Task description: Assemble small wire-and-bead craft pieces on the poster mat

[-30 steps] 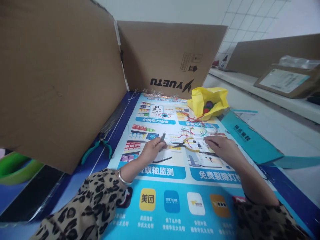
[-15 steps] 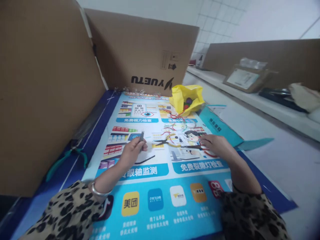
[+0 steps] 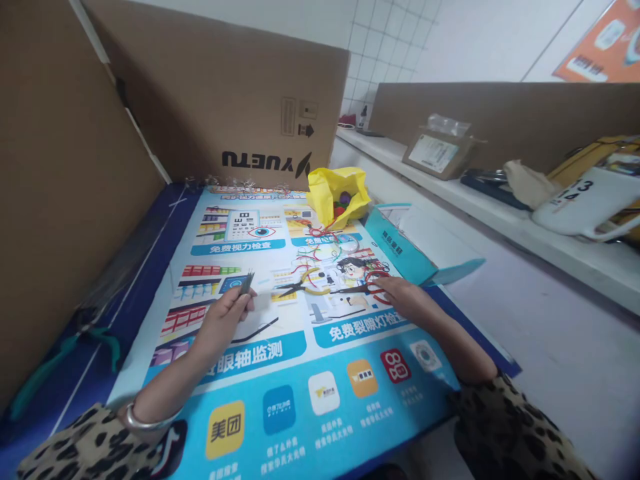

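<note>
My left hand point(image 3: 227, 315) is closed around a small bundle of thin grey wires point(image 3: 247, 283), their tips pointing up. At the right, my right hand point(image 3: 400, 293) touches the red handles of scissors point(image 3: 376, 288); its fingertips are partly hidden, and whether it grips them is unclear. The scissors' dark blades point left. Beside them lie yellow-handled pliers point(image 3: 315, 283) with dark jaws. Red, green and white cords point(image 3: 320, 252) lie loosely behind the tools, near a clear round roll point(image 3: 349, 243).
A yellow bag point(image 3: 325, 193) with dark and red balls stands behind. Right of it is an open teal box point(image 3: 400, 243). Teal-handled pliers point(image 3: 107, 340) lie at the left. Cardboard walls point(image 3: 200, 100) border the printed mat. A white mug point(image 3: 575, 203) sits on the right ledge.
The view has turned right, so the scene sits further left. My right hand is now at the scissors' red handles; my left hand still holds the wires.
</note>
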Demonstrator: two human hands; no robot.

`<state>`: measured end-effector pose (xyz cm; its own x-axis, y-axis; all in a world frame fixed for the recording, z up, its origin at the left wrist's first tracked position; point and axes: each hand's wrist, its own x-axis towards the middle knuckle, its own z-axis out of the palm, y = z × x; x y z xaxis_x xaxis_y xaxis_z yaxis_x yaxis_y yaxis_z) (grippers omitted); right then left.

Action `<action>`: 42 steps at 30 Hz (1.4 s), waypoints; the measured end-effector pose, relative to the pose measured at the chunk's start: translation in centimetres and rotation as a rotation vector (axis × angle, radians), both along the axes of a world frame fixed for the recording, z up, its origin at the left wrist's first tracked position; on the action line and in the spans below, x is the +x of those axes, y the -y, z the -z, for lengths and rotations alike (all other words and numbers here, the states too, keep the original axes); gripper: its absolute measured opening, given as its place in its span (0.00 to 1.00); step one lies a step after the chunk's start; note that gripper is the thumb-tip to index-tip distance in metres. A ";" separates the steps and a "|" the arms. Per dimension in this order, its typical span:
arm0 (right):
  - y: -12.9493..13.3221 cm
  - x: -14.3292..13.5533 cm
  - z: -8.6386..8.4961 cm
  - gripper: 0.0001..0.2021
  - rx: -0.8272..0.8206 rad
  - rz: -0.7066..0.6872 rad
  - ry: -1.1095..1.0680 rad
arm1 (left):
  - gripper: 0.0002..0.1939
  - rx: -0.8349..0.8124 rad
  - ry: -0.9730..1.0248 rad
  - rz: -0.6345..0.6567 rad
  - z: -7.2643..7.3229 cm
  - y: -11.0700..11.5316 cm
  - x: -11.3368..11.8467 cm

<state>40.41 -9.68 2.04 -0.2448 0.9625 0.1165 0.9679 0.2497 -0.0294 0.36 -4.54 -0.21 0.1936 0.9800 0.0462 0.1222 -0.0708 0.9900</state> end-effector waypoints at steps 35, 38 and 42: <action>-3.8 -1.0 -3.7 0.22 -0.181 0.094 -0.280 | 0.14 -0.091 -0.119 0.102 -0.6 -0.1 -0.5; -3.6 -1.8 -3.9 0.17 -0.108 0.145 -0.358 | 0.15 -0.107 -0.116 0.091 -0.5 0.0 -0.4; -3.4 -2.9 -4.0 0.17 0.010 0.116 -0.514 | 0.14 -0.096 -0.112 0.105 -1.9 0.1 1.3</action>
